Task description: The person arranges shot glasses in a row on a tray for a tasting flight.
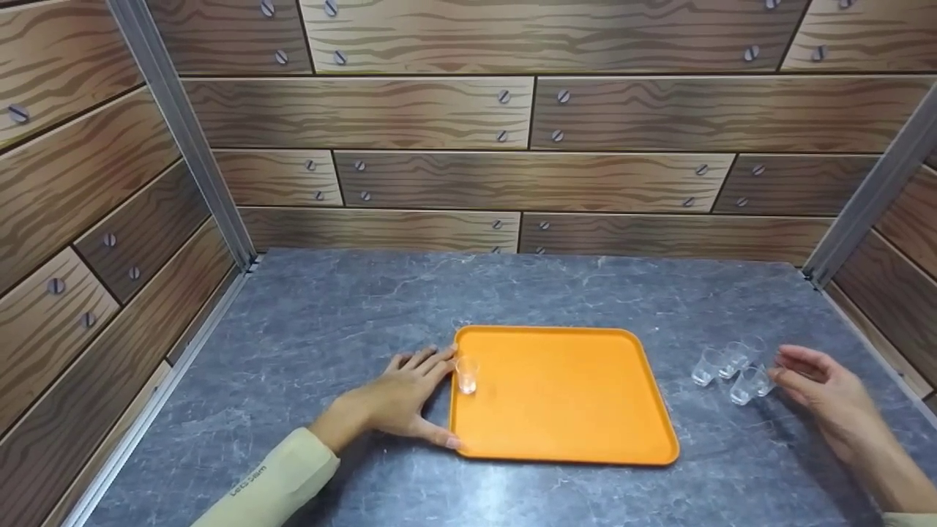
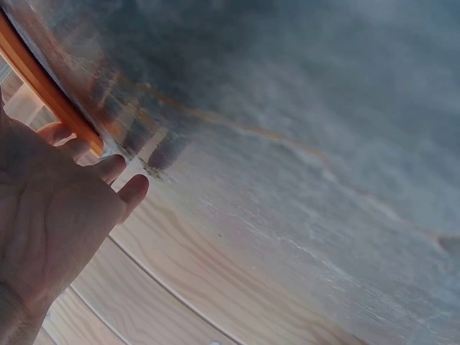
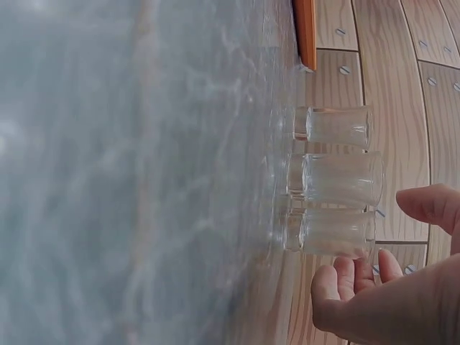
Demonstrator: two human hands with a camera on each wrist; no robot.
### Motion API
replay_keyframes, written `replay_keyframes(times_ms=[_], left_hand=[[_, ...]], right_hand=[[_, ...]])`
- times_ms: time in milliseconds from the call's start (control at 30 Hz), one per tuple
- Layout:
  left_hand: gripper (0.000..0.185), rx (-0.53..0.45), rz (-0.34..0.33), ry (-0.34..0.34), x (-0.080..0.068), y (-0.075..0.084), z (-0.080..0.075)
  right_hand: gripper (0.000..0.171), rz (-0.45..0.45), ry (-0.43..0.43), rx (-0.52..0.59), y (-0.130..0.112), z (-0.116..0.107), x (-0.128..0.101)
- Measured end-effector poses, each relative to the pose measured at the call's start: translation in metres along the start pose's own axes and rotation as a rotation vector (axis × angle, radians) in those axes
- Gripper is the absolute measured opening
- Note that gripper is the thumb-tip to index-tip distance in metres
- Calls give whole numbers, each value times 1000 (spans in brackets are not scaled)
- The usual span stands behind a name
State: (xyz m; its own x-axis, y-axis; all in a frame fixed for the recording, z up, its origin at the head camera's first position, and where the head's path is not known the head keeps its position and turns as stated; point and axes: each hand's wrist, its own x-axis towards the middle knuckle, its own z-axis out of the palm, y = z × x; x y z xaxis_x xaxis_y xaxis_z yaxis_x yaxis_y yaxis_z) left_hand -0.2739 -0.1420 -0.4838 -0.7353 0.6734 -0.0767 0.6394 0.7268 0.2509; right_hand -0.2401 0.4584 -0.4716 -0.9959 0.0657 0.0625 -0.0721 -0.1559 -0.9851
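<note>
A: Where are the shot glasses?

B: One clear shot glass [image 1: 466, 375] stands upright on the orange tray [image 1: 578, 432], close to the tray's left edge. A cluster of four more shot glasses [image 1: 732, 367] stands on the grey marbled desk [image 1: 322, 337], to the right of the tray and apart from it. The right wrist view shows three of them [image 3: 338, 180] in a row, close together.

A: And the right hand?

B: The right hand [image 1: 823, 391] sits just right of the cluster, its grip open, fingers loosely bent toward the nearest glass. In the right wrist view the thumb and fingertips [image 3: 352, 277] lie just beside that glass, but whether they touch it I cannot tell. It holds nothing.

A: The left hand?

B: The left hand [image 1: 406, 399] lies flat on the desk against the tray's left edge, fingers straight and spread, the thumb along the near left corner. Its fingertips are just beside the lone glass, with the rim between them. The left wrist view shows the fingers [image 2: 118, 180] up against the orange rim [image 2: 43, 83].

A: Any writing?

B: There is small print on the pale sleeve [image 1: 274, 483] of the left arm, too blurred to read.

A: Around them?

B: Wood-grain panels [image 1: 512, 176] with printed screw heads wall the desk on the left, far and right sides, with metal posts [image 1: 183, 124] at the far corners.
</note>
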Motion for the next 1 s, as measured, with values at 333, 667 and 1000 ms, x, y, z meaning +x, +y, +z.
replay_keyframes(times_ms=[333,667,1000], left_hand=[[122,-18,-6,-3,-1,1,-1],[123,-6,-7,-5,-1,2,-2],[125,7,-5,3,0,1,0]], right_hand=[[40,26,-54,-84,2,-3,3],[38,39,-104,2,2,-12,6],[41,76,-111,9,1,-11,6]])
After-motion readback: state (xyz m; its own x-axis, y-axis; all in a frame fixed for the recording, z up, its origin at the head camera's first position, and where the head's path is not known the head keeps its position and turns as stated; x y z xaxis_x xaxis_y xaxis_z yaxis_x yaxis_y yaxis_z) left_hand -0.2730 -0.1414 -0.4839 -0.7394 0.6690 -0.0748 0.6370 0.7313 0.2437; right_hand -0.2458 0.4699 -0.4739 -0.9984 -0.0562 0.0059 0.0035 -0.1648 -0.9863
